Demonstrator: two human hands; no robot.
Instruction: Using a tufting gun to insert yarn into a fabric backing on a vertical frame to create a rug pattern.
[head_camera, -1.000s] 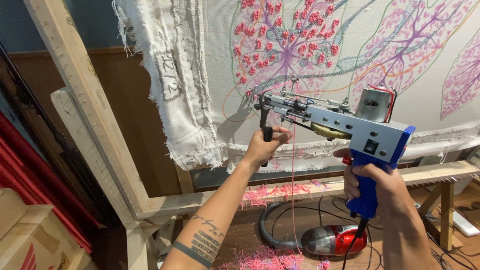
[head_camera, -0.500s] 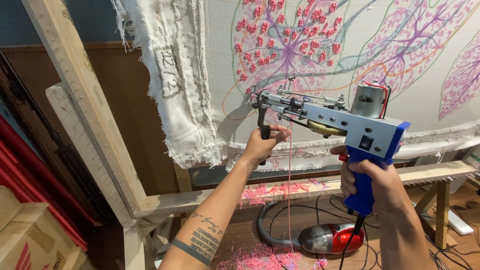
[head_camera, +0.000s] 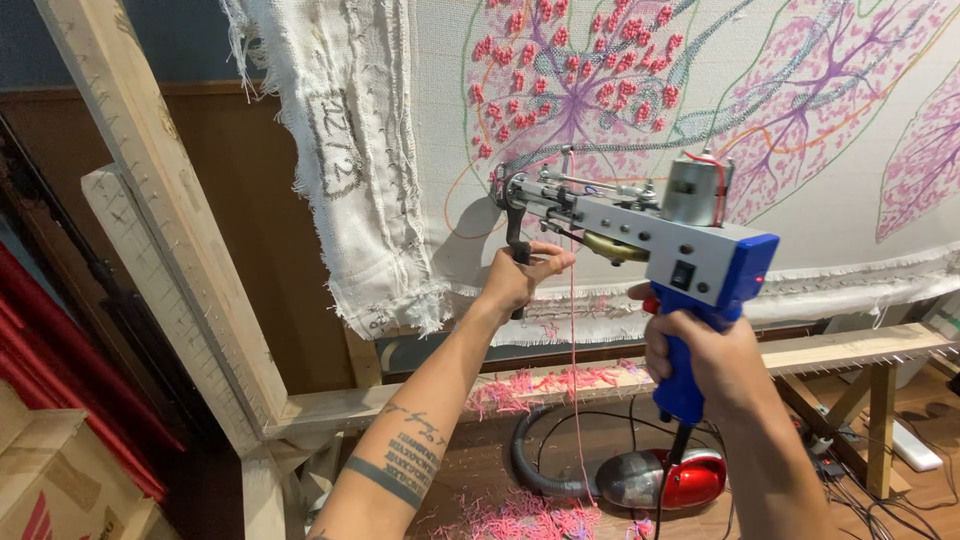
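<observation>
A blue and grey tufting gun (head_camera: 640, 235) is held up against a white cloth (head_camera: 700, 110) stretched on a wooden frame (head_camera: 150, 200). My right hand (head_camera: 705, 355) grips the gun's blue handle. My left hand (head_camera: 520, 275) is closed around the black front grip under the gun's nose. The needle end touches the cloth at the lower left of a pink and purple leaf pattern (head_camera: 580, 90). A pink yarn strand (head_camera: 574, 380) hangs down from the gun.
A red and silver vacuum cleaner (head_camera: 660, 478) with a hose lies on the floor below. Pink yarn scraps (head_camera: 520, 518) litter the floor and the frame's lower beam (head_camera: 560, 385). Cardboard boxes (head_camera: 60, 480) stand at the lower left. Cables run at the lower right.
The gun and both hands have shifted slightly left and down along the cloth; the grips are unchanged.
</observation>
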